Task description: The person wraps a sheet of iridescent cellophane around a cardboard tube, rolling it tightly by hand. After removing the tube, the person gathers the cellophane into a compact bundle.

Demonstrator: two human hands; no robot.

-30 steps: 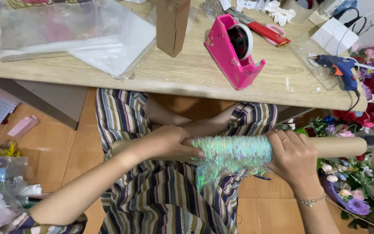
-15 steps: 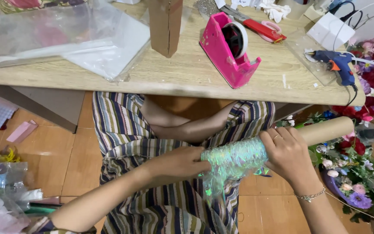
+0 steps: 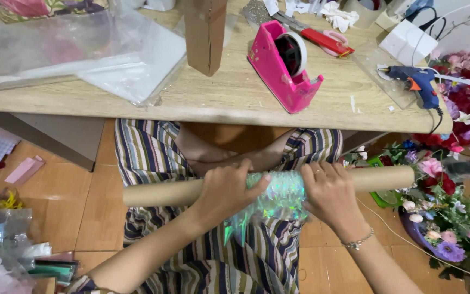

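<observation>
— What has changed since half a second ago?

— You have levelled the cardboard tube point(image 3: 159, 192): it was tilted up to the right, and now it lies almost flat across your lap, below the near edge of the tabletop point(image 3: 218, 98). More bare tube shows to the left of your left hand point(image 3: 225, 191).

— How are my hands set?

— Your left hand is wrapped over the tube, fingers closed on it at the left edge of the iridescent film point(image 3: 278, 198). Your right hand point(image 3: 330, 193) grips the tube at the film's right edge, fingers curled over the top. The film is wound round the tube between your hands, and a loose flap hangs below it over your striped trousers point(image 3: 142, 149).

— And up on the tabletop?

— A pink tape dispenser point(image 3: 284, 68) stands near the near edge, right of the middle. A blue glue gun point(image 3: 417, 81) lies toward the right edge. Clear plastic sheets point(image 3: 82, 49) cover the left part. Artificial flowers point(image 3: 452, 218) crowd the floor to your right.
</observation>
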